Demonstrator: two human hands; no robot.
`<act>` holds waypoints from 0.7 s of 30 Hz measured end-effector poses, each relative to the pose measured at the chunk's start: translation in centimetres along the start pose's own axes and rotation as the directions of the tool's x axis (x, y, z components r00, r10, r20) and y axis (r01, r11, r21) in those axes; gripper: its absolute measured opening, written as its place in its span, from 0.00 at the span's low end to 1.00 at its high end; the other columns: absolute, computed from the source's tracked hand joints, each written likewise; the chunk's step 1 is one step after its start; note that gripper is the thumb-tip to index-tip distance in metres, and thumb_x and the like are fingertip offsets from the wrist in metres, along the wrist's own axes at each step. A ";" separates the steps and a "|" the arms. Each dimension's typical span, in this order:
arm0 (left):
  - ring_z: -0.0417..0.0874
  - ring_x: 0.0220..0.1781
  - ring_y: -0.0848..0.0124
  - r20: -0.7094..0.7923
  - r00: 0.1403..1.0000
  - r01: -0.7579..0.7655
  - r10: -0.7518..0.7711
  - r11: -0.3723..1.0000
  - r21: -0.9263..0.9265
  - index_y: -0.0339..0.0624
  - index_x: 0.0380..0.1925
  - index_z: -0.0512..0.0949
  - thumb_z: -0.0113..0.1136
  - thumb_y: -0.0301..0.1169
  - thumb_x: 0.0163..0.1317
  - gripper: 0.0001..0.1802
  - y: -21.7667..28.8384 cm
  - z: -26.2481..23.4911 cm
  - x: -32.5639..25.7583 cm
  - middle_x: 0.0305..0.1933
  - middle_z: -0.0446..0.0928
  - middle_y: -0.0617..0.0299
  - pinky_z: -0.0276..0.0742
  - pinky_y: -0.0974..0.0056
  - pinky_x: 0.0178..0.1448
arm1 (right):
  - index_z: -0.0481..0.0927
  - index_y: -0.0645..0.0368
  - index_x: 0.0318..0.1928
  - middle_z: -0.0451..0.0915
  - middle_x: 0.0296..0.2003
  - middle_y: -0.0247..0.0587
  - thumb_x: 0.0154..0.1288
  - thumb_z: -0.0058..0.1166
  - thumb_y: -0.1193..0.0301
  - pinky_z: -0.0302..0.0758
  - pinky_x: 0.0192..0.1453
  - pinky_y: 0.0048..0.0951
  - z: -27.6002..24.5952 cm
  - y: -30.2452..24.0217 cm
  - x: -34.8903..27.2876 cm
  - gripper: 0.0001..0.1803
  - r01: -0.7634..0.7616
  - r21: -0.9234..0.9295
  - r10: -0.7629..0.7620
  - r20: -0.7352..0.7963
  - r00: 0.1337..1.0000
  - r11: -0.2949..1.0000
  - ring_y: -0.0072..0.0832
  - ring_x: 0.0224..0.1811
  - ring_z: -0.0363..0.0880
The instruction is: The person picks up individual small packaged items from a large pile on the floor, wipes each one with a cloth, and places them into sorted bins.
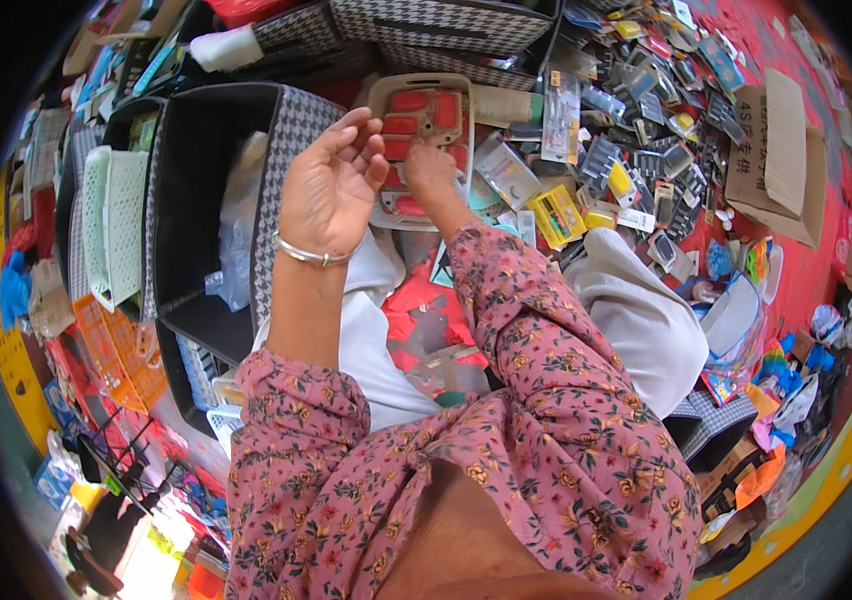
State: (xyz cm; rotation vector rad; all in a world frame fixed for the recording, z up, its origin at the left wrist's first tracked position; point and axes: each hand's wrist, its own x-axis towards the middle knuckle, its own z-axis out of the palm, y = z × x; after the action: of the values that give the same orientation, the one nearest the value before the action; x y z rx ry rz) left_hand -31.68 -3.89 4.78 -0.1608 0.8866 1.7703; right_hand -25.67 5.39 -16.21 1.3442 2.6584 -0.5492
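Sprawling across the floor, small packaged goods (646,140) lie right of a beige tray (421,130) of red pieces. Left of that tray stands a houndstooth fabric bin (206,200). Nearer, the left hand (331,185) hovers with fingers spread, empty, touching the tray's edge; the right hand (431,165) presses fingertips onto it.
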 end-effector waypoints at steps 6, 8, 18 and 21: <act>0.72 0.36 0.70 0.050 0.998 0.032 -0.034 0.999 0.041 0.33 0.41 0.69 0.50 0.23 0.54 0.13 -0.1 0.6 0.3 0.38 0.70 0.56 0.72 0.71 0.40 | 0.79 0.53 0.38 0.74 0.44 0.42 0.55 0.43 0.67 0.74 0.39 0.34 1.1 3.0 5.2 0.13 0.338 -0.346 -0.353 0.021 0.935 0.875 0.33 0.48 0.71; 0.72 0.37 0.70 0.059 0.998 0.036 -0.038 0.999 0.039 0.32 0.41 0.69 0.49 0.23 0.54 0.13 0.0 0.6 0.3 0.38 0.70 0.56 0.72 0.71 0.40 | 0.80 0.54 0.35 0.76 0.39 0.43 0.53 0.44 0.68 0.73 0.37 0.31 0.9 4.3 5.7 0.12 0.358 -0.470 -0.396 0.018 0.918 0.807 0.32 0.43 0.74; 0.73 0.37 0.71 0.032 0.999 0.027 -0.030 0.995 0.098 0.32 0.41 0.70 0.48 0.24 0.55 0.13 -0.6 0.9 1.2 0.38 0.71 0.56 0.73 0.71 0.40 | 0.79 0.56 0.29 0.79 0.29 0.42 0.52 0.44 0.69 0.74 0.31 0.36 -4.3 2.6 4.0 0.09 0.372 -0.049 -0.374 -0.040 0.926 0.927 0.35 0.32 0.79; 0.73 0.37 0.71 0.054 0.998 0.041 -0.046 0.995 0.096 0.34 0.40 0.71 0.49 0.25 0.55 0.12 -1.0 1.0 1.9 0.37 0.72 0.58 0.73 0.71 0.39 | 0.80 0.56 0.26 0.79 0.30 0.44 0.52 0.45 0.69 0.74 0.34 0.37 -7.4 3.4 3.1 0.10 0.352 0.002 -0.352 0.014 0.936 0.936 0.37 0.34 0.78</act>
State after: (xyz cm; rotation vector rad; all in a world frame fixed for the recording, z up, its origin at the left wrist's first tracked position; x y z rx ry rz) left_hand -31.31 -1.62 4.07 -0.0684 0.9181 1.6813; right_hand -24.38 12.28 -11.10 0.8575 2.9027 -0.5893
